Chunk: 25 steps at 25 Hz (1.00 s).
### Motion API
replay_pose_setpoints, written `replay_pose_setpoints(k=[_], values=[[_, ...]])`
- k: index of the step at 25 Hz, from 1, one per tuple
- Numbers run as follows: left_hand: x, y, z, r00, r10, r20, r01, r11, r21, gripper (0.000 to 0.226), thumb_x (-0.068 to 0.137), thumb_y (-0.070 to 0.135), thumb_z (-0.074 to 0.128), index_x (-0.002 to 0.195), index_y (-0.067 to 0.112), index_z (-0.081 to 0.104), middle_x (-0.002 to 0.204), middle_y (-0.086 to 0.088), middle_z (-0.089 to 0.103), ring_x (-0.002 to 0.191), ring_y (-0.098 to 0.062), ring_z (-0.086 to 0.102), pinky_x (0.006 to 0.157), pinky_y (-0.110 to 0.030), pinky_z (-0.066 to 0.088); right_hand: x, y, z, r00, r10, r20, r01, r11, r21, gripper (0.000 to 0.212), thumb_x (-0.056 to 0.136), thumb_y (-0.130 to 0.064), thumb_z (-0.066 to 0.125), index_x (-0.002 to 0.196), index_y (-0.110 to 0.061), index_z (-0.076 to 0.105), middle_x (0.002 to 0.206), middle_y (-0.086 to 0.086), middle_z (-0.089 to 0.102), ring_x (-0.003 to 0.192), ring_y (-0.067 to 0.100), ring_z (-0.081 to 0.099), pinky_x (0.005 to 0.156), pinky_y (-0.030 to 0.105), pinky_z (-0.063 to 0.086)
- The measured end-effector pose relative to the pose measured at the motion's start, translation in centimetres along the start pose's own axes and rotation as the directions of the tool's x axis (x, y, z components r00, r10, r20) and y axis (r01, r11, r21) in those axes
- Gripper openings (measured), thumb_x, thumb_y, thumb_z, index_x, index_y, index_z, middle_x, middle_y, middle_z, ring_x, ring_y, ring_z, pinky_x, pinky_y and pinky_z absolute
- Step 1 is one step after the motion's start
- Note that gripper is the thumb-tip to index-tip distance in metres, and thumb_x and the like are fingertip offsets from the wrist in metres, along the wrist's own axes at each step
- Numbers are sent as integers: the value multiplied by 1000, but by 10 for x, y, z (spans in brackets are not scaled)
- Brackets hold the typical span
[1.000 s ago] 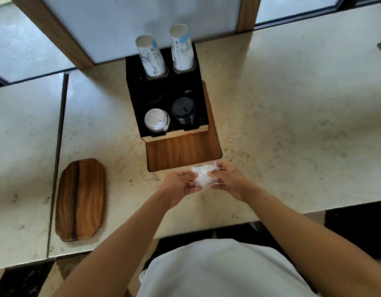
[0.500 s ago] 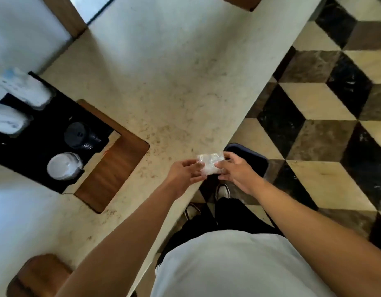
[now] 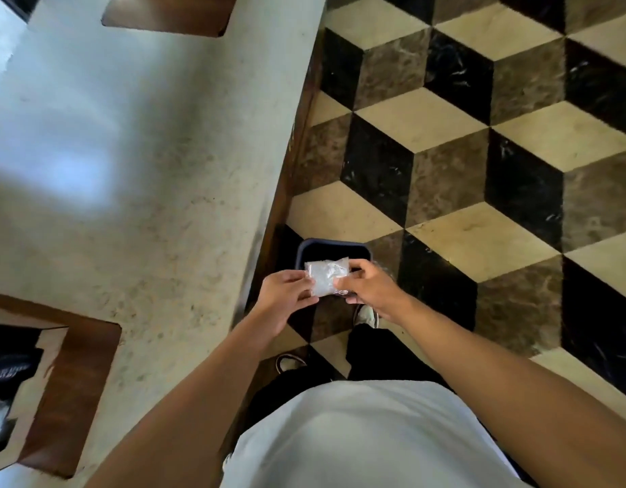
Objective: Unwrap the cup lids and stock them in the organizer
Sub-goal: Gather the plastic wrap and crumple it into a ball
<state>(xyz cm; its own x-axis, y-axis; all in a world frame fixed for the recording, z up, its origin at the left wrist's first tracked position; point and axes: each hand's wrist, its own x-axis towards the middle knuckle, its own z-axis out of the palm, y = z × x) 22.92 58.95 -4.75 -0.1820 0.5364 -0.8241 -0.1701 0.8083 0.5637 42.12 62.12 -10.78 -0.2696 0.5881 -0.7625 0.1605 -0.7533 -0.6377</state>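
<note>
Head view | left hand [image 3: 287,294] and right hand [image 3: 369,285] both pinch crumpled clear wrapper [image 3: 326,276], held past the tabletop [image 3: 146,170] edge, above dark bin [image 3: 334,246] on checkered floor [image 3: 480,153] | organizer [image 3: 8,375] at tabletop's lower left.

Nothing readable here, honestly. The crumpled clear plastic wrapper [image 3: 326,277] shows no print I can make out, and the black organizer [image 3: 8,361] at the left edge has maybe some pale marks, too blurred to read.
</note>
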Motion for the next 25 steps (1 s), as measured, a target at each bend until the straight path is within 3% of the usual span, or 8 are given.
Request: replay_pose_setpoints(k=[2, 4, 8, 15, 17, 19, 23, 25], values=[[9, 1, 22, 999, -18, -27, 19, 1000, 20, 20, 92, 3, 72, 112, 3, 67, 107, -21, 70, 101, -33, 73, 72, -33, 65, 4, 1, -20, 999, 31, -16, -32, 999, -25, 61, 76, -33, 84, 130, -26, 55, 120, 6, 67, 107, 23, 70, 78, 34, 58], [21, -4, 39, 997, -60, -40, 60, 998, 12, 13, 94, 2, 70, 106, 5, 66, 104, -23, 69, 98, -33, 73, 78, -40, 65, 8, 6, -32, 996, 71, -47, -72, 997, -24, 56, 80, -28, 83, 128, -23, 54, 117, 6, 66, 104, 21, 70, 72, 30, 56], [69, -31, 67, 985, -158, -65, 167, 974, 153, 21, 95, 7, 69, 116, 2, 68, 104, -22, 70, 96, -31, 72, 89, -47, 62, 29, 28, -45, 970, 189, -153, -192, 981, -6, 50, 83, -20, 80, 124, -21, 52, 103, 0, 64, 88, 14, 68, 63, 23, 54], [204, -98, 83, 956, -261, -134, 282, 944, 169, 18, 95, 6, 67, 111, 13, 73, 76, -7, 67, 70, -18, 63, 77, -39, 63, 135, 120, -48, 910, 341, -238, -355, 935, -18, 45, 77, -20, 79, 116, -16, 56, 106, 4, 69, 98, 21, 69, 82, 38, 59], [249, -114, 85, 963, -237, -131, 260, 943, 206, 20, 96, 4, 64, 114, 9, 72, 84, -8, 69, 77, -24, 67, 81, -43, 62, 185, 144, -51, 899, 348, -267, -368, 929, -28, 43, 76, -19, 80, 112, -16, 59, 106, 10, 70, 96, 23, 70, 84, 40, 60], [289, -123, 87, 965, -220, -141, 249, 940, 235, 23, 98, 5, 62, 119, 8, 70, 97, -13, 72, 93, -32, 71, 87, -46, 62, 230, 158, -55, 904, 328, -274, -356, 932, -61, 31, 74, -22, 80, 102, -18, 66, 98, 15, 73, 82, 21, 70, 74, 37, 60], [378, -159, 90, 954, -222, -203, 268, 934, 238, 22, 100, 7, 59, 121, 7, 67, 114, -23, 71, 106, -36, 70, 86, -43, 62, 317, 198, -61, 919, 304, -250, -333, 940, -78, 21, 66, -30, 79, 83, -30, 67, 85, 2, 72, 67, 18, 68, 61, 35, 60], [413, -177, 89, 948, -235, -216, 284, 930, 234, 22, 100, 9, 57, 120, 8, 67, 117, -23, 70, 105, -35, 70, 82, -41, 61, 353, 215, -63, 919, 319, -230, -349, 932, -101, 37, 67, -33, 81, 100, -29, 65, 92, -2, 72, 74, 15, 72, 66, 36, 65]])
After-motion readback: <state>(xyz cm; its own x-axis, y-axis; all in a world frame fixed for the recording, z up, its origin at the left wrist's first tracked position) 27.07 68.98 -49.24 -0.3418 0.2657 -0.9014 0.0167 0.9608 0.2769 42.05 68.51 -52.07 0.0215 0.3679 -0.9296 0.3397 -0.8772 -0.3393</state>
